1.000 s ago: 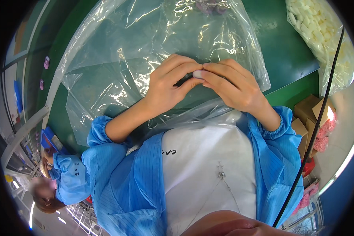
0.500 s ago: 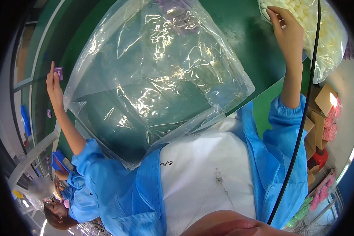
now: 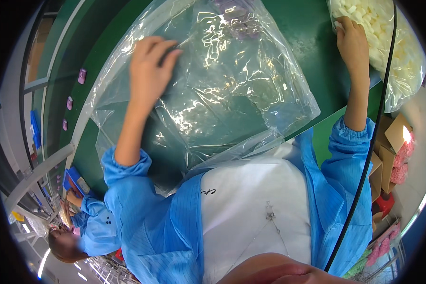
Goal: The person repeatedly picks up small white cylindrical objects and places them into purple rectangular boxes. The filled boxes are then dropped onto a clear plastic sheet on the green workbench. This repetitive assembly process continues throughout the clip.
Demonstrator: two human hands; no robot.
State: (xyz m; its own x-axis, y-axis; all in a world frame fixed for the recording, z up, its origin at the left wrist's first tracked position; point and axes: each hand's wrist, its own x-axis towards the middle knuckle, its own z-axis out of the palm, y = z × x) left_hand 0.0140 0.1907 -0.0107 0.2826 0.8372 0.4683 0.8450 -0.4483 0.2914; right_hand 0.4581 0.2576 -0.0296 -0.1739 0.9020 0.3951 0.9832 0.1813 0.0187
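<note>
A large clear plastic bag (image 3: pixel 222 94) lies across the green table in front of me, with purple things (image 3: pixel 241 19) showing at its far end. My left hand (image 3: pixel 151 66) is over the left part of this bag, its fingers bent and apart, with nothing seen in it. At the far right, my right hand (image 3: pixel 352 42) is at the near-left edge of a clear bag filled with cream-coloured small pieces (image 3: pixel 378 33). Its fingers are bent down and closed together; what they pinch is hidden.
Small purple blocks (image 3: pixel 82 75) lie in a row on the green strip at the left. A black cable (image 3: pixel 364 161) hangs down in front of my right side. Cardboard boxes (image 3: pixel 388 142) with pink bundles stand at right. A co-worker in blue (image 3: pixel 97 227) sits at lower left.
My left hand has left the purple block on the left strip and come right, over the clear bag. My right hand stays by the cream pieces, its fingers now turned further down.
</note>
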